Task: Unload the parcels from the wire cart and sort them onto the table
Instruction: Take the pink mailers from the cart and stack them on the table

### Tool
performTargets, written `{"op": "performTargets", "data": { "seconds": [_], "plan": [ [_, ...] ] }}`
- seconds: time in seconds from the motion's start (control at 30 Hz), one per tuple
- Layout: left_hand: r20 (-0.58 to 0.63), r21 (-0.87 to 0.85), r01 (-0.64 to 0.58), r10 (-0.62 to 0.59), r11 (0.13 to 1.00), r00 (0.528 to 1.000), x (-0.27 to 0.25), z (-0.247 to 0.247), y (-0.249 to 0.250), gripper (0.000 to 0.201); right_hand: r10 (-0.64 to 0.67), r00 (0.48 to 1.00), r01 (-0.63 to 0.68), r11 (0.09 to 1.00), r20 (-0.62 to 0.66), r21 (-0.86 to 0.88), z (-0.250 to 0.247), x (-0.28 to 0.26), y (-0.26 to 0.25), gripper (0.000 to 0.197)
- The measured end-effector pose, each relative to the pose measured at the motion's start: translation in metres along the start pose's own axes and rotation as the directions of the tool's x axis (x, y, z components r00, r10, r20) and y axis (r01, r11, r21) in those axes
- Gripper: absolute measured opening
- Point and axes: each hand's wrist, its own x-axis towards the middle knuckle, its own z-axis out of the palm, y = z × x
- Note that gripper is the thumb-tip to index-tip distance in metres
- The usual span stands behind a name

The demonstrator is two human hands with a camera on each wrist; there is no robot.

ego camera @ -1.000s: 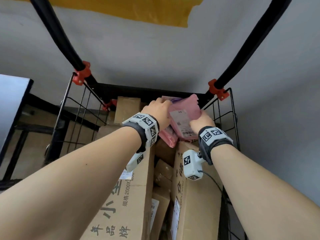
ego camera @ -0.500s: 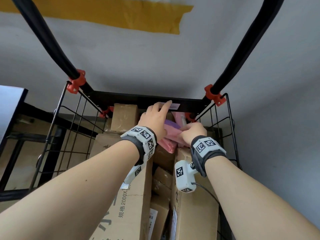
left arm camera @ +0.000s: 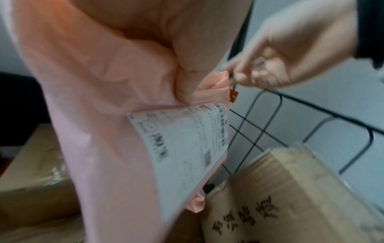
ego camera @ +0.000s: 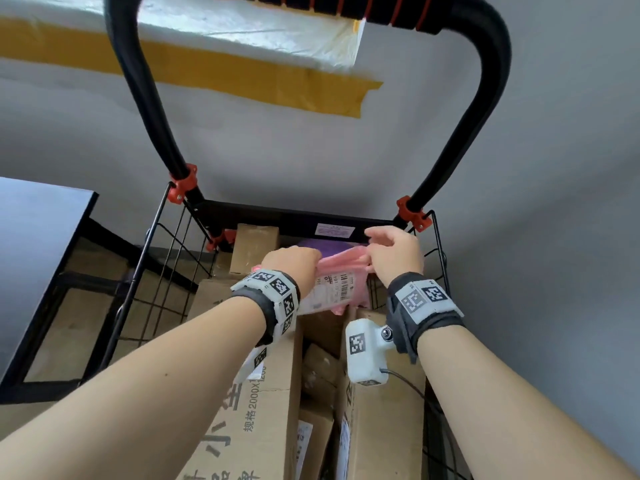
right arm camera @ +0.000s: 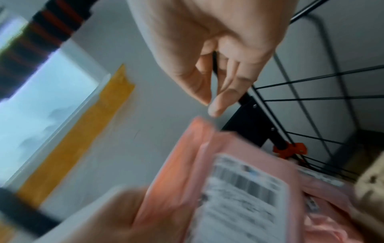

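While the wire cart (ego camera: 440, 258) under both hands sits packed with cardboard boxes (ego camera: 270, 393), I see my left hand (ego camera: 291, 265) gripping the pink mailer (ego camera: 346, 271) and my right hand (ego camera: 394, 254) pinching its top edge; looks light, floppy, slick, so grab the bunched edge.
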Motion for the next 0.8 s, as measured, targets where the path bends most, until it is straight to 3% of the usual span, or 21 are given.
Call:
{"op": "performTargets", "data": {
  "seconds": [0.1,0.2,0.33,0.43,0.5,0.6,0.67,0.73,0.8],
  "plan": [
    [-0.028,-0.246,0.118,-0.128,0.962,0.991,-0.010,-0.008,-0.024,0.011,0.206,0.974,-0.193,0.972,-0.090,0.134,-0.009,-0.002,0.000,0.040],
    [-0.046,-0.558,0.142,-0.201,0.818,0.979,-0.018,-0.021,-0.042,0.022,0.336,0.937,-0.349,0.905,0.093,0.244,-0.005,-0.019,-0.007,0.042],
    [-0.078,-0.817,0.076,-0.239,0.572,0.968,-0.032,-0.033,-0.052,0.035,0.285,0.891,-0.383,0.890,0.353,0.247,0.008,-0.054,-0.028,0.024],
    [-0.045,-0.882,0.091,-0.273,0.463,0.961,-0.042,-0.027,-0.059,0.032,0.266,0.880,-0.371,0.902,0.394,0.220,0.023,-0.064,-0.031,0.030],
    [-0.023,-0.862,0.147,-0.328,0.485,0.944,-0.045,-0.020,-0.068,0.030,0.283,0.879,-0.371,0.911,0.384,0.179,0.036,-0.064,-0.026,0.037],
    [-0.079,-0.721,0.230,-0.408,0.654,0.910,-0.046,-0.014,-0.086,0.021,0.364,0.862,-0.429,0.894,0.352,0.126,0.052,-0.056,-0.012,0.049],
    [-0.126,-0.647,0.251,-0.426,0.720,0.896,-0.042,-0.014,-0.092,0.019,0.394,0.861,-0.436,0.898,0.322,0.067,0.059,-0.042,-0.001,0.044],
    [-0.140,-0.645,0.252,-0.436,0.721,0.889,-0.033,-0.012,-0.094,0.017,0.361,0.888,-0.357,0.932,0.284,-0.068,0.064,-0.025,0.006,0.032],
    [-0.145,-0.676,0.236,-0.440,0.698,0.886,-0.022,-0.009,-0.093,0.015,0.291,0.934,-0.222,0.926,0.205,-0.304,0.068,-0.007,0.007,0.037]
  ]
}}
